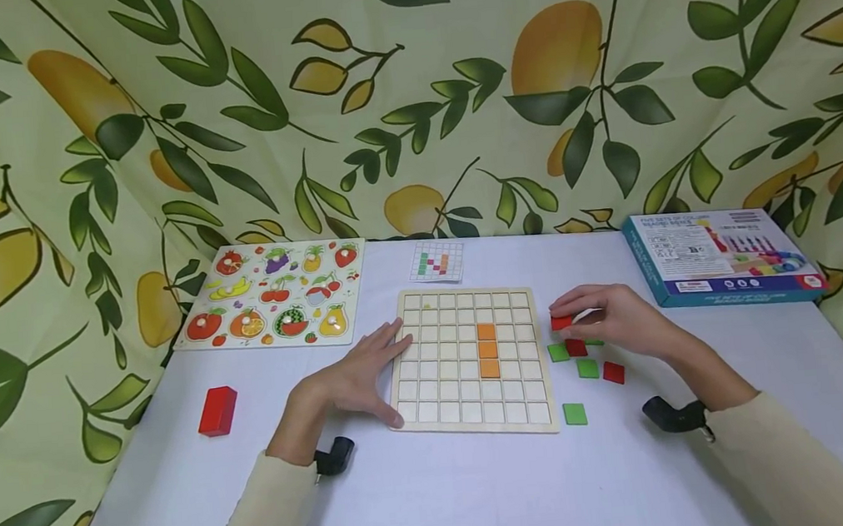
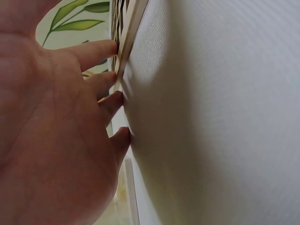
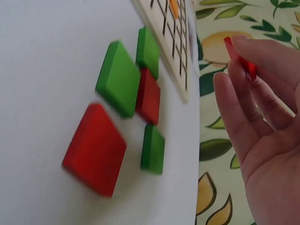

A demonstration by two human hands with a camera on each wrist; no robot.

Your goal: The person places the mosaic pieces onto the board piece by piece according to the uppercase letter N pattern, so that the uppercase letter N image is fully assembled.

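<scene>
A wooden grid board (image 1: 448, 369) lies flat on the white table, with three orange tiles (image 1: 488, 349) in one column. My left hand (image 1: 356, 373) is spread along the board's left side, its straight fingers touching the edge. The left wrist view shows those fingers (image 2: 96, 54) against the board's wooden rim. Beyond the board's right side, my right hand (image 1: 618, 321) pinches a red tile (image 3: 241, 60) between thumb and fingers, raised off the table. Below that hand lie loose green tiles (image 1: 587, 368) and red tiles (image 1: 613, 372); in the head view the hand partly hides one green tile.
Behind the board lies a small card (image 1: 436, 262) with a coloured grid pattern. A fruit puzzle board (image 1: 274, 297) is at the back left, a blue box (image 1: 725, 257) at the back right. On the left stands a red block (image 1: 217, 411). A leaf-patterned curtain (image 1: 410, 130) borders the table.
</scene>
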